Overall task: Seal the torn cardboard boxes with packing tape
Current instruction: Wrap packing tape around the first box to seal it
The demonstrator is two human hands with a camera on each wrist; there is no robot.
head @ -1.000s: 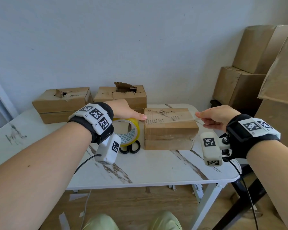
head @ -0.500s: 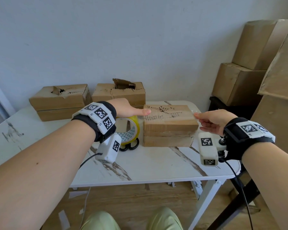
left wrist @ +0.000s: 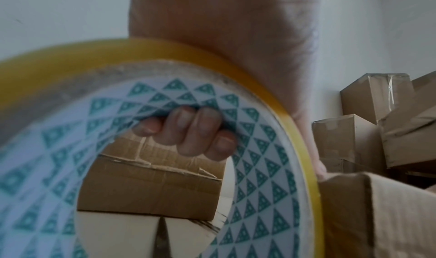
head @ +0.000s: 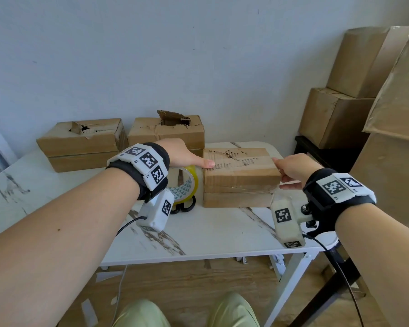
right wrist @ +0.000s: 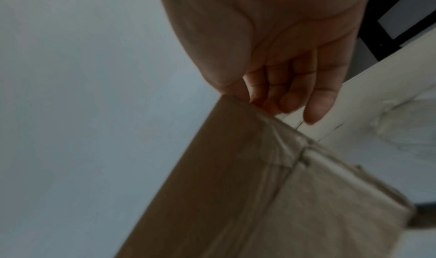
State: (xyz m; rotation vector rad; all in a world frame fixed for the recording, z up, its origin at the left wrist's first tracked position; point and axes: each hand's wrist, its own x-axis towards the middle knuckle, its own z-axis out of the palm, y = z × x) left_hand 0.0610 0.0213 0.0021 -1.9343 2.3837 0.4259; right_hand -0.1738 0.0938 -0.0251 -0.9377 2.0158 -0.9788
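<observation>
table (head: 217, 232): white marble-look | on it: three torn boxes (head: 240, 178), scissors (head: 184, 205)

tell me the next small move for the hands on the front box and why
Probably press the tape down over the right edge with the right hand. The left hand grips the tape roll, thumb on the front box at its left edge; the right hand sits at the far edge, so the strip seems to span the torn top.

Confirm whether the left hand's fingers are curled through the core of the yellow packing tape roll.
Yes, the fingers hook through the yellow packing tape roll.
</observation>
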